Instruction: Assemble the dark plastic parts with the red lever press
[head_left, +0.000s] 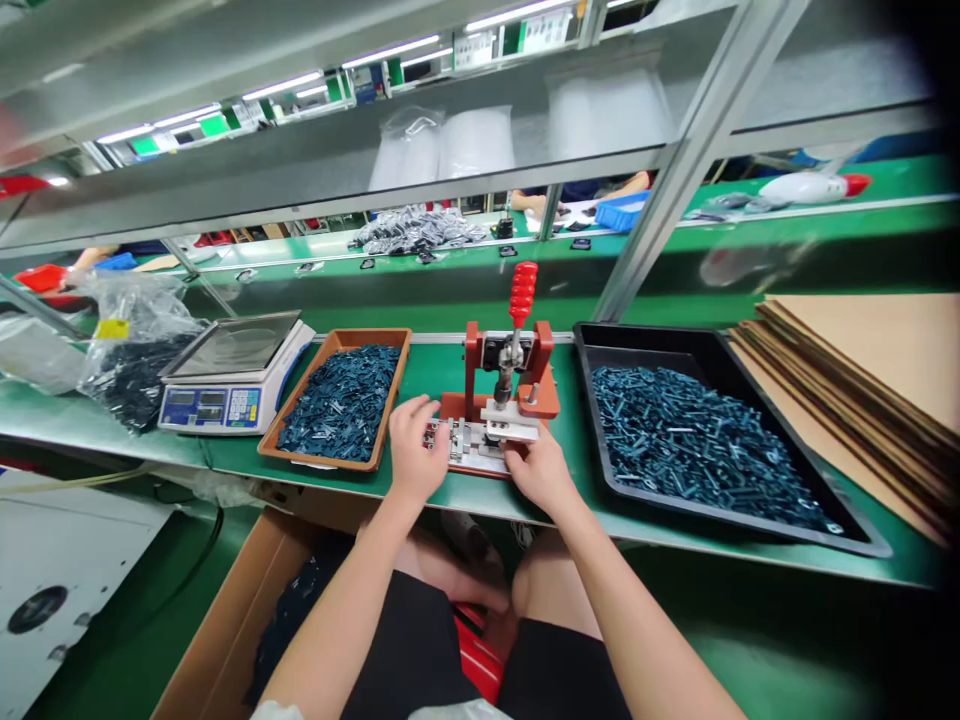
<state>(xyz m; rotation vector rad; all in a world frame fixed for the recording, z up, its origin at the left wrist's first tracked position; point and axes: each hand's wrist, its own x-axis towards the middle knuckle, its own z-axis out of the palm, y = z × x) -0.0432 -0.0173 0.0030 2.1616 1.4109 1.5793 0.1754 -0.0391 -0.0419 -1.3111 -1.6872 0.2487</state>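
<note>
A toggle-clamp press fixture (510,375) with a red frame and a metal bed stands on the green bench before me. Its red handle (523,293) points upward. My left hand (417,452) rests at the left end of the bed, thumb and fingers curled around its edge; whether a small part is between them is hidden. At the right end, my right hand (538,468) has its fingertips pressed against the metal block under the clamp. Any part there is too small to make out. An orange-brown tray (403,352) of small dark parts sits left, a larger black tray (581,375) of dark strips right.
A weighing scale (225,385) and a plastic bag (135,350) of dark parts stand at the left. Cardboard sheets (870,340) are stacked at the far right. A metal post (697,150) rises behind. Below the bench is a cardboard box (225,610). Other people's hands work across the bench.
</note>
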